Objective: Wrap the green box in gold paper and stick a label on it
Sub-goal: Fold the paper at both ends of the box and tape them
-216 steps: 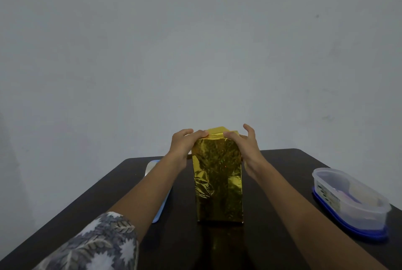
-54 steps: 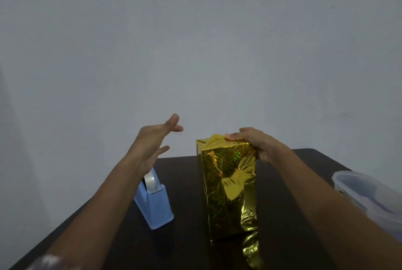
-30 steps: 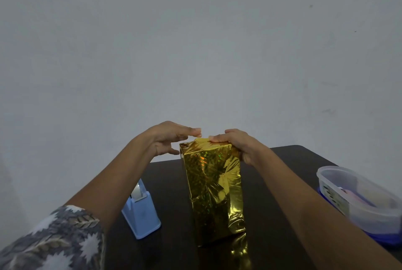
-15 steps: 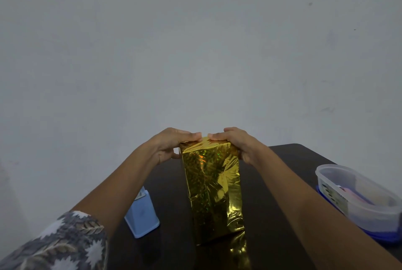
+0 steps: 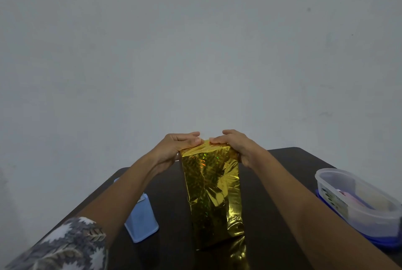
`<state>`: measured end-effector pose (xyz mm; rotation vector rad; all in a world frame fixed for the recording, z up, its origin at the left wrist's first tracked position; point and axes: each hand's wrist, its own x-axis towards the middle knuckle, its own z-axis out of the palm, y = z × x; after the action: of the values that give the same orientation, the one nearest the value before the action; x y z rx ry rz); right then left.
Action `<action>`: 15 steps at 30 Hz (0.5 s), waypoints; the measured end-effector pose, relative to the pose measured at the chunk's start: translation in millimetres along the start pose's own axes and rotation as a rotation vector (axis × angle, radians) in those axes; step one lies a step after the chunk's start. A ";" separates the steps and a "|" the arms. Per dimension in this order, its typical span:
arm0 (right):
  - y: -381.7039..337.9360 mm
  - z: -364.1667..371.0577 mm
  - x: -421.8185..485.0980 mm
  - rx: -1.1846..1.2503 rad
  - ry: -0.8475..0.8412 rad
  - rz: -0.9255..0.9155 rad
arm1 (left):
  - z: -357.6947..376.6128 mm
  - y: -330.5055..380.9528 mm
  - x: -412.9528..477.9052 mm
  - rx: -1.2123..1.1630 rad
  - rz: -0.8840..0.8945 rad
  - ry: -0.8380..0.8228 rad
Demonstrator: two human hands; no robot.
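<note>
Left grip (image 5: 174, 150) and right grip (image 5: 236, 145) clasp the top of the upright box (image 5: 208, 161), wrapped in crinkly gold paper (image 5: 215, 204), mid-surface (image 5: 304, 165); blue plastic dispenser (image 5: 141, 222) beside it left, translucent oval tub (image 5: 352, 195) right.

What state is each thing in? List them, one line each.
gold-wrapped box: upright on the table, paper creased, no label visible.
left hand: grips the box's top left edge.
right hand: grips the box's top right edge.
tape dispenser: upright, left of the box, untouched.
plastic container: at the table's right side, things inside.
</note>
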<state>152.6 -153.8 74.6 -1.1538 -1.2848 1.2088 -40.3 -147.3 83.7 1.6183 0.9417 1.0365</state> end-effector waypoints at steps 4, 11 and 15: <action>-0.8 0.9 -1.7 -0.006 0.000 0.001 | 4.2 -2.9 0.5 -0.035 0.047 0.080; -1.6 -0.1 -2.1 -0.050 0.007 -0.011 | 2.1 -3.7 4.3 -0.026 0.023 0.066; -2.2 0.1 -3.4 -0.046 0.002 -0.006 | -1.4 -2.9 6.0 0.047 0.032 0.024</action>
<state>152.7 -157.3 76.6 -1.1829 -1.3195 1.1782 -39.9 -140.7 82.3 1.6677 0.9655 1.0653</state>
